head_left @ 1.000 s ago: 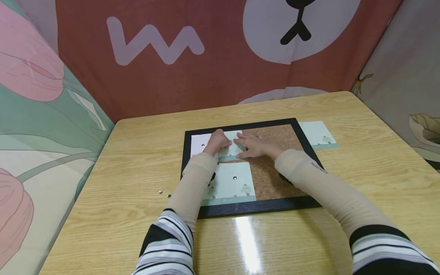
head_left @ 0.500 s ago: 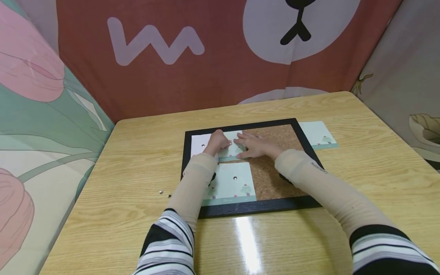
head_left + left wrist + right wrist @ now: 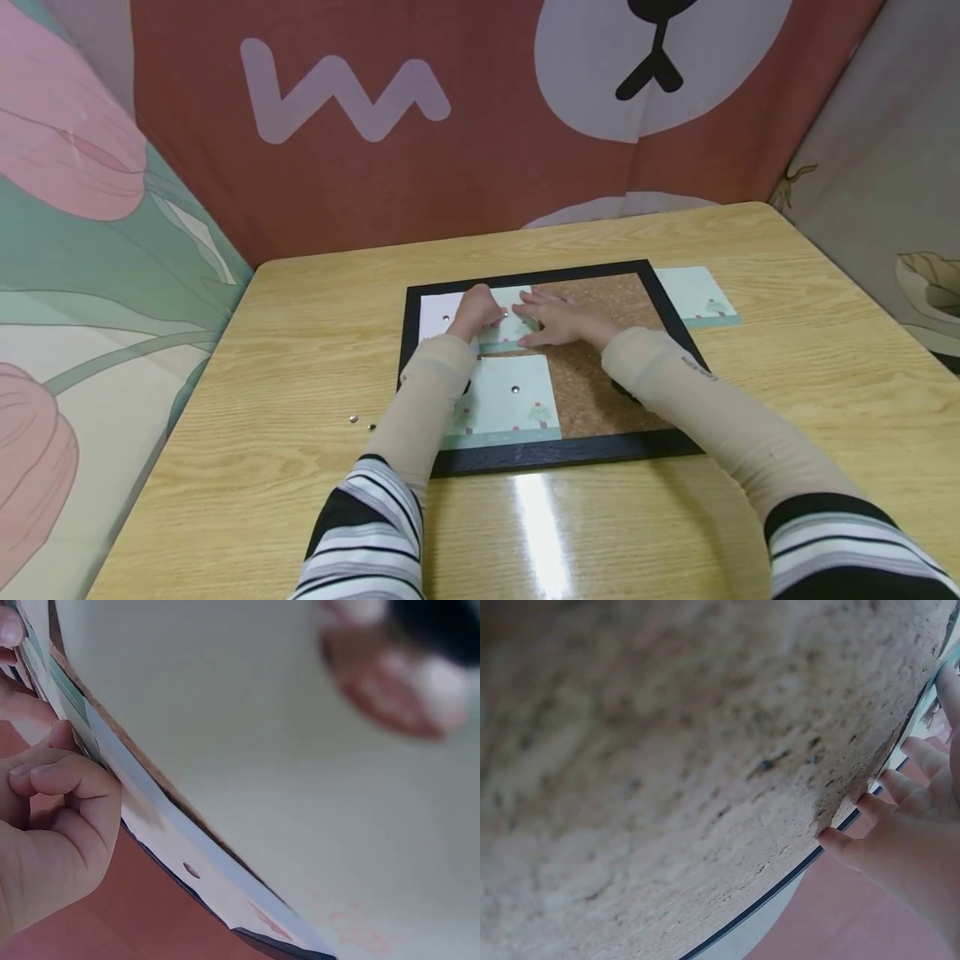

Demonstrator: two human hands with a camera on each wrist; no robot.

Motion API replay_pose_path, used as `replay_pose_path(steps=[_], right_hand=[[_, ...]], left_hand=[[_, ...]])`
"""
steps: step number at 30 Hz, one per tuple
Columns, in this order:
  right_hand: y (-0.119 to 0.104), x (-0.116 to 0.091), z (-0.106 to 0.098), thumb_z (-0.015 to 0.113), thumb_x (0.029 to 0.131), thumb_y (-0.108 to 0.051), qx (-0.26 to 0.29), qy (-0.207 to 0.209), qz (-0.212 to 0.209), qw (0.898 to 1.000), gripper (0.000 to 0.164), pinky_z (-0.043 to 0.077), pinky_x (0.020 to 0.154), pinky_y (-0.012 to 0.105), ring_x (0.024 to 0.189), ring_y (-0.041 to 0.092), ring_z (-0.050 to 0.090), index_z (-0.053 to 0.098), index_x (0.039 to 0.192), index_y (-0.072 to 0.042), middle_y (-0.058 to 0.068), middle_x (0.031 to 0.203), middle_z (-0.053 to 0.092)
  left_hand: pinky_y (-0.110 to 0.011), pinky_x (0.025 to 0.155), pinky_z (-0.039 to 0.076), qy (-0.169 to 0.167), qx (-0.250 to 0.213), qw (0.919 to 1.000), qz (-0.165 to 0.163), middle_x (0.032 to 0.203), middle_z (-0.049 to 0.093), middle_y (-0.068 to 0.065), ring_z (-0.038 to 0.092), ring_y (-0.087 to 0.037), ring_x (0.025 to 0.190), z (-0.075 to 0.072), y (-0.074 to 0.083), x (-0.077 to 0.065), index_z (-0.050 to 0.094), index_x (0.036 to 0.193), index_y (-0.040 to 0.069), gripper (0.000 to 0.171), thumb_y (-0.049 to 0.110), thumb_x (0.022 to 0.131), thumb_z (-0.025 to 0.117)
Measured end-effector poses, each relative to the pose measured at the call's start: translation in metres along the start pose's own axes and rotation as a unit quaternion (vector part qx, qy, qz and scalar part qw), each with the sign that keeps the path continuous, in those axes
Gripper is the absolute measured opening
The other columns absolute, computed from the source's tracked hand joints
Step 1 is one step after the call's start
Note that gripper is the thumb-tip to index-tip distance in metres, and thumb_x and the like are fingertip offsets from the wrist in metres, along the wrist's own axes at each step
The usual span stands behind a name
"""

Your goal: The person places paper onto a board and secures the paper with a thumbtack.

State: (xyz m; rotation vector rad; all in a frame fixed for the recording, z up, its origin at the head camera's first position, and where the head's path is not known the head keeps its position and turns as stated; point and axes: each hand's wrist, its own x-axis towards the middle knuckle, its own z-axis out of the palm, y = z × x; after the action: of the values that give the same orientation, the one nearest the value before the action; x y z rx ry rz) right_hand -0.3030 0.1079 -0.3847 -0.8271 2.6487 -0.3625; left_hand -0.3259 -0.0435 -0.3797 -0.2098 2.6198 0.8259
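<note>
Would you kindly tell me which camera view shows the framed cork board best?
The head view: it takes in the cork board and its black frame, though partly covered. The right wrist view gives a close-up of cork and a strip of frame; the left wrist view shows only slivers of both.

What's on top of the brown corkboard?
A white paper, a near green paper and a far green paper, plus shiny pins. The left hand and right hand are there too. Bare cork shows beside them, but the covered part can't be seen.

The left hand (image 3: 476, 313) and right hand (image 3: 561, 321) partly hide the green-edged card (image 3: 496, 337) between them.
</note>
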Motion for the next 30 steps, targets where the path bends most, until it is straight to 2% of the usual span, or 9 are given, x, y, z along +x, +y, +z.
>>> replay_pose_path(steps=[4, 9, 14, 18, 25, 30], right_hand=[[0.0, -0.001, -0.001, 0.053, 0.088, -0.041, 0.002, -0.001, -0.001, 1.0, 0.066, 0.004, 0.098, 0.059, 0.134, 0.028, -0.001, 0.028, 0.14, -0.011, 0.011, 0.147, 0.009], [0.001, -0.001, -0.002, 0.053, 0.088, -0.041, -0.001, 0.002, 0.0, 1.0, 0.065, 0.004, 0.098, 0.058, 0.134, 0.028, -0.001, 0.028, 0.14, -0.011, 0.011, 0.147, 0.009], [0.001, -0.001, -0.001, 0.053, 0.088, -0.041, 0.001, 0.002, 0.0, 1.0, 0.065, 0.004, 0.099, 0.058, 0.134, 0.028, 0.0, 0.028, 0.14, -0.011, 0.011, 0.147, 0.009], [0.001, 0.0, 0.0, 0.052, 0.088, -0.041, 0.0, 0.0, 0.0, 1.0, 0.065, 0.005, 0.099, 0.058, 0.134, 0.027, 0.0, 0.028, 0.14, -0.011, 0.01, 0.147, 0.009], [0.002, 0.001, 0.001, 0.053, 0.088, -0.041, 0.002, 0.005, -0.003, 1.0, 0.064, 0.005, 0.098, 0.059, 0.134, 0.028, 0.0, 0.029, 0.14, -0.01, 0.012, 0.147, 0.009], [0.002, 0.0, 0.001, 0.053, 0.088, -0.041, 0.001, 0.005, -0.003, 1.0, 0.065, 0.005, 0.099, 0.058, 0.134, 0.029, 0.001, 0.029, 0.14, -0.011, 0.012, 0.147, 0.01]], left_hand=[[-0.022, 0.043, 0.033, 0.006, 0.024, 0.9995, 0.021, 0.059, 0.046, -0.004, 0.036, -0.012, 0.044, 0.0, 0.003, -0.005, 0.055, 0.07, 0.004, 0.023, 0.019, 0.088, 0.058], [-0.022, 0.044, 0.035, 0.013, 0.051, 0.9977, 0.043, 0.075, 0.055, -0.008, 0.04, -0.013, 0.049, 0.002, 0.005, -0.005, 0.06, 0.09, 0.0, 0.019, 0.018, 0.088, 0.057], [-0.021, 0.041, 0.033, 0.006, 0.047, 0.9987, 0.02, 0.074, 0.056, -0.008, 0.036, -0.011, 0.042, 0.004, 0.005, 0.002, 0.059, 0.105, 0.001, 0.024, 0.019, 0.089, 0.056], [-0.021, 0.039, 0.032, 0.008, 0.045, 0.9989, 0.013, 0.072, 0.056, -0.007, 0.037, -0.011, 0.042, 0.005, 0.004, 0.003, 0.059, 0.104, 0.001, 0.023, 0.018, 0.088, 0.057], [-0.02, 0.043, 0.035, 0.025, 0.06, 0.9975, 0.029, 0.092, 0.058, -0.009, 0.047, -0.015, 0.059, 0.005, 0.003, -0.001, 0.058, 0.105, 0.0, 0.025, 0.017, 0.087, 0.058], [-0.021, 0.046, 0.036, 0.03, 0.055, 0.9973, 0.036, 0.089, 0.058, -0.009, 0.046, -0.015, 0.059, 0.004, 0.001, -0.004, 0.059, 0.105, 0.0, 0.026, 0.019, 0.087, 0.059]])
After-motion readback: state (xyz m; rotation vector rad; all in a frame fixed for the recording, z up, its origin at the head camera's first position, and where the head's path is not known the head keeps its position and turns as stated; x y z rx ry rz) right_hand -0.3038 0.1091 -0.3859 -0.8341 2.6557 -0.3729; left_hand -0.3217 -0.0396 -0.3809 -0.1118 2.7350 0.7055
